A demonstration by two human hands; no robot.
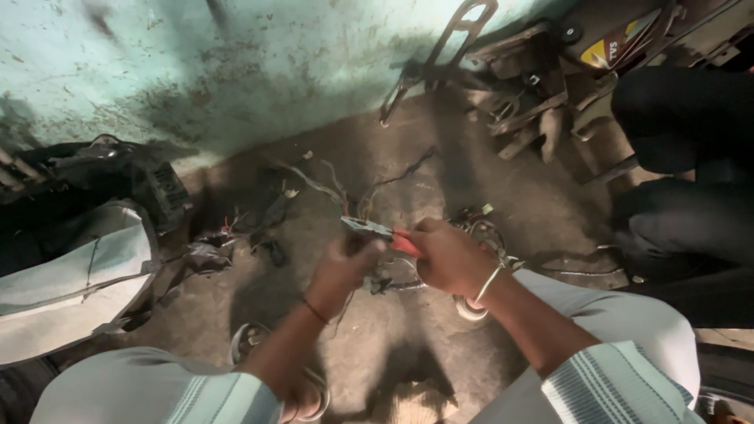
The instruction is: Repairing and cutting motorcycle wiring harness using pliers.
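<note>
Hands are working close together low over the dusty concrete floor [408,345], and the person is crouching with both knees spread wide in pale trousers. The right hand [448,255] is wrapping shut around the red handles of a pair of pliers [375,232], a metal bangle [487,284] sitting on that wrist, and the grey nose of the tool is pointing left and slightly up. The left hand [345,263] is closing its fingers around a bunch of thin wires [369,206] right at the tip of the pliers; motion blur is softening it, so the exact grip is hard to read, though the fingers are clearly curled in. A dark thread band is circling that wrist.

The wires are fanning out from the hands up and to the left across the floor, part of a tangled wiring harness [479,232] whose coils and small connectors are lying just behind the right hand. Scraps of black tape and loose cable [271,224] are lying to the left of the hands, near a pale grey vehicle body panel [78,275] leaning at the left edge. Beyond that, dark engine parts are resting against the stained turquoise wall [196,55]. At the upper right, a heap of rusty metal brackets [526,102] is lying on the floor, and another person's dark-clothed legs [683,173] are showing at the right edge.
</note>
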